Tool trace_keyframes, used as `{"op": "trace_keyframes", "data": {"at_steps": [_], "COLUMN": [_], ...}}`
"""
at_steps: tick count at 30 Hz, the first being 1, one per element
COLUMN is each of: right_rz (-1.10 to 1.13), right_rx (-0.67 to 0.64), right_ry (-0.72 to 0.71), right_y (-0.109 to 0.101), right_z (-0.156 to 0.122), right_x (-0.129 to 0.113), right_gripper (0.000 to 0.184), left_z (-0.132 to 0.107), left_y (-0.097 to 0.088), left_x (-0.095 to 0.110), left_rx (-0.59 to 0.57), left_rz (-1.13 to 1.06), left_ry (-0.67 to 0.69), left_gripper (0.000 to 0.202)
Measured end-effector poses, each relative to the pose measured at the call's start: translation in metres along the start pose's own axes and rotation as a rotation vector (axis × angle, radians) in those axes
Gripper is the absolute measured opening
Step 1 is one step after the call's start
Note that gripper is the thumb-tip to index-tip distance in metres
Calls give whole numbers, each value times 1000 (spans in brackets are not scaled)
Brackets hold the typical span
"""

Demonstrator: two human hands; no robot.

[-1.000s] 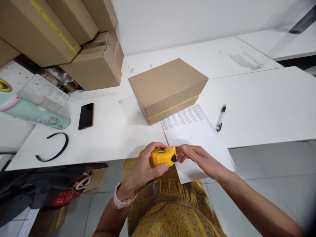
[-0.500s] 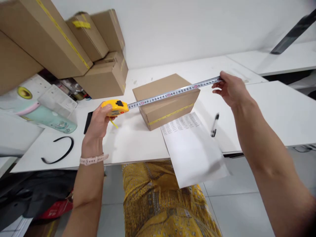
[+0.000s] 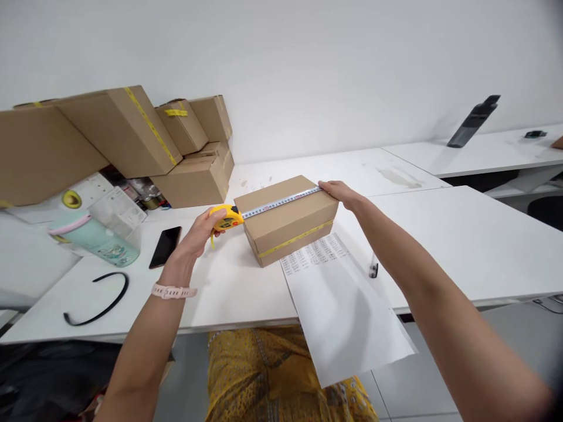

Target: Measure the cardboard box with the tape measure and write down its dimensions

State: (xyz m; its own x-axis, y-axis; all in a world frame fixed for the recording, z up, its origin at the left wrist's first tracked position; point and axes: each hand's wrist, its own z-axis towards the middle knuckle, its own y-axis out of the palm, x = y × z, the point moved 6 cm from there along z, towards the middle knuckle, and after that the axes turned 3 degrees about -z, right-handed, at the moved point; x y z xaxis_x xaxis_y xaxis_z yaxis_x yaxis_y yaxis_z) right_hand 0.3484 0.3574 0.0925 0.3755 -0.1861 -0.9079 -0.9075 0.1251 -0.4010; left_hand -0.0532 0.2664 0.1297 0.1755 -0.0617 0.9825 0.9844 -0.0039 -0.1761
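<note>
A small cardboard box (image 3: 290,225) with yellow tape lies on the white table (image 3: 461,234). My left hand (image 3: 200,234) is closed round a yellow tape measure (image 3: 226,218) at the box's left end. The tape blade (image 3: 281,203) runs across the top of the box. At the box's far right corner, my right hand (image 3: 341,192) pinches the blade's end. A printed sheet of paper (image 3: 338,299) lies in front of the box and hangs over the table edge.
Stacked cardboard boxes (image 3: 132,140) fill the back left. A mint bottle (image 3: 94,241), a black phone (image 3: 166,247), a black band (image 3: 99,298) and a pen (image 3: 373,269) lie on the table. A dark object (image 3: 472,121) stands on the far right table.
The tape was drawn out between my hands, then lowered onto the box top. My left hand moved to the box's left end, my right hand to its right corner.
</note>
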Motion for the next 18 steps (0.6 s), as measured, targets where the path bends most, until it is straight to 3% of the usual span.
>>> {"op": "trace_keyframes", "data": {"at_steps": [5,13,18], "right_rz": [-78,-23,-54], "right_rx": [-83,-14,-78], "right_ry": [11,-54,19], "right_y": [6,-2,6], "right_z": [-4,-9,-4], "right_x": [-3,6,5], "right_gripper": [38,34,38], "left_z": [-5,0,-3], "left_y": [6,5,6], "left_x": [3,-6,-7], "left_rx": [3,-45,-68], "left_rz": [4,-56,-78], "left_ry": [-7,-37,-42], "left_gripper": [49,57,54]}}
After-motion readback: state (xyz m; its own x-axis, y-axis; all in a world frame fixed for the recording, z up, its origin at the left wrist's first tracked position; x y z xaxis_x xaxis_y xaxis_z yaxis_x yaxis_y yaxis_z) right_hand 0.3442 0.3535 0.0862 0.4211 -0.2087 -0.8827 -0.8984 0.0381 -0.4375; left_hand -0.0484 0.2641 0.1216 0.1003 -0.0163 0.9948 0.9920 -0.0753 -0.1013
